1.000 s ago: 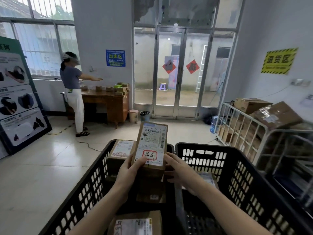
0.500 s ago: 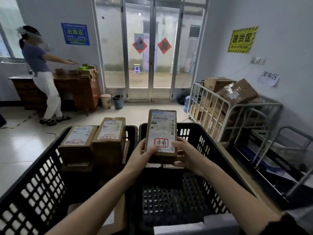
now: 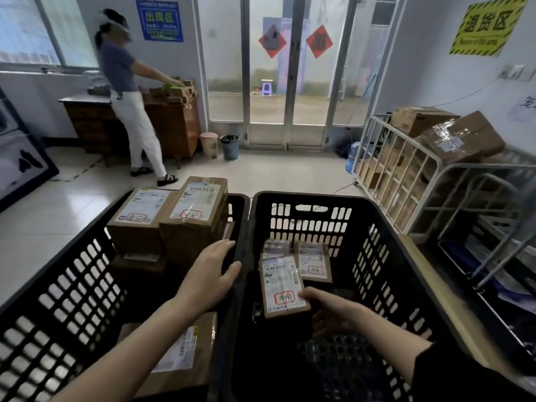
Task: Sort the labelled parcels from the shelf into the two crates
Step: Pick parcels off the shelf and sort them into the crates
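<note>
Glass doors (image 3: pixel 285 82) fill the top centre, 2 red diamonds (image 3: pixel 319 42) on them. A wooden desk (image 3: pixel 177 126) stands below the window (image 3: pixel 26 27) at upper left, on pale floor tiles (image 3: pixel 52 216).

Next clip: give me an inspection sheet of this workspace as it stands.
Surface: pale tiled floor.
Job's things: left crate holds stacked parcels; right crate holds smaller parcels; held parcel low inside it.
Clutter: two bins, water bottle by the glass doors.
Hands: left hand open above the adjoining rims; right hand grips held parcel.
Cables: one cable on floor near cage trolley.
Surroundings: another person at wooden desk; yellow wall sign.
</note>
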`<state>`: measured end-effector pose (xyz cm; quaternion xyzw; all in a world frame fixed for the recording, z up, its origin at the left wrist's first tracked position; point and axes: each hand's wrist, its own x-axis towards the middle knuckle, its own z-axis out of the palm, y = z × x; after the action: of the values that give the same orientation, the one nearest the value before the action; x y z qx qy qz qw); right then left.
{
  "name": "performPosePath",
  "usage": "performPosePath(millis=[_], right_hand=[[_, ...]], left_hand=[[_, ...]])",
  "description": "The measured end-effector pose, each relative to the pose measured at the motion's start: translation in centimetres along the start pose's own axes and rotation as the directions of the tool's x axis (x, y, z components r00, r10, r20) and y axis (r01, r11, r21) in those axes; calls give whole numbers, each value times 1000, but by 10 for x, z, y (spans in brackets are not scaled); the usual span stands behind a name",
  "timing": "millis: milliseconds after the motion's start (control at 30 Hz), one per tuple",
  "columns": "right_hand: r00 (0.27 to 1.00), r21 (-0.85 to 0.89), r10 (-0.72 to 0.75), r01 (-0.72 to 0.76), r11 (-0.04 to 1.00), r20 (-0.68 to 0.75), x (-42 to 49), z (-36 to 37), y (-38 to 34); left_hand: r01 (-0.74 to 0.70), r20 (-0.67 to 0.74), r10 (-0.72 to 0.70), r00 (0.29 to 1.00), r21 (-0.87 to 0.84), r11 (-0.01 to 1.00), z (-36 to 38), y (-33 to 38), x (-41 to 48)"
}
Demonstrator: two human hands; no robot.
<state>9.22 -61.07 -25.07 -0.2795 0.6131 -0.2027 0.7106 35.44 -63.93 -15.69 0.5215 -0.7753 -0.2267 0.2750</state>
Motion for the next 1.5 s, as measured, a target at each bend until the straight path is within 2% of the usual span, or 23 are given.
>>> performPosePath(millis=[100, 300, 500, 567, 600, 633, 667, 733, 833, 900, 1000, 1100, 1367, 1500], right_hand=[[996, 17, 51, -52, 998, 73, 21, 8, 3], [991, 144, 34, -52, 988, 128, 58, 15, 22], [995, 76, -101, 100, 992, 5, 68, 23, 24], [987, 19, -154, 155, 988, -46, 70, 26, 21], [973, -84, -207, 199, 977, -103, 71, 26, 19], [943, -248, -284, 237, 939, -173, 70, 25, 16], [900, -460, -377, 246, 853, -219, 67, 25, 12], [829, -756, -539, 255, 602, -151, 61, 30, 7], [815, -931, -576, 260, 257, 68, 58, 44, 4], [831, -964, -543, 227, 137, 118, 59, 48, 4], [833, -979, -536, 195, 59, 134, 64, 45, 5], [846, -986, -519, 164, 28, 126, 66, 42, 7], [872, -989, -476, 143, 28, 112, 44, 48, -17], [844, -990, -530, 132, 51, 85, 16, 39, -37]], left_hand=[[32, 2, -32, 999, 6, 999, 0, -5, 2], [75, -5, -75, 997, 4, 997, 4, -13, 1], [103, -19, -102, 995, 21, 994, 7, -20, 0], [99, -14, -99, 995, 27, 995, 9, -21, 1], [96, -13, -96, 995, 28, 995, 10, -21, 2], [93, -13, -93, 996, 27, 995, 12, -20, 2], [90, -13, -90, 996, 23, 996, 12, -20, 3], [89, -9, -89, 996, 13, 996, 14, -19, 4], [86, -7, -86, 996, 12, 996, 14, -20, 5], [86, -4, -86, 996, 16, 996, 13, -23, 4], [88, -4, -88, 996, 26, 996, 12, -28, 4], [92, -7, -92, 996, 19, 996, 13, -30, 4], [55, -32, -55, 998, -8, 998, 8, -17, -4], [23, -48, -23, 999, -3, 1000, 1, -7, -5]])
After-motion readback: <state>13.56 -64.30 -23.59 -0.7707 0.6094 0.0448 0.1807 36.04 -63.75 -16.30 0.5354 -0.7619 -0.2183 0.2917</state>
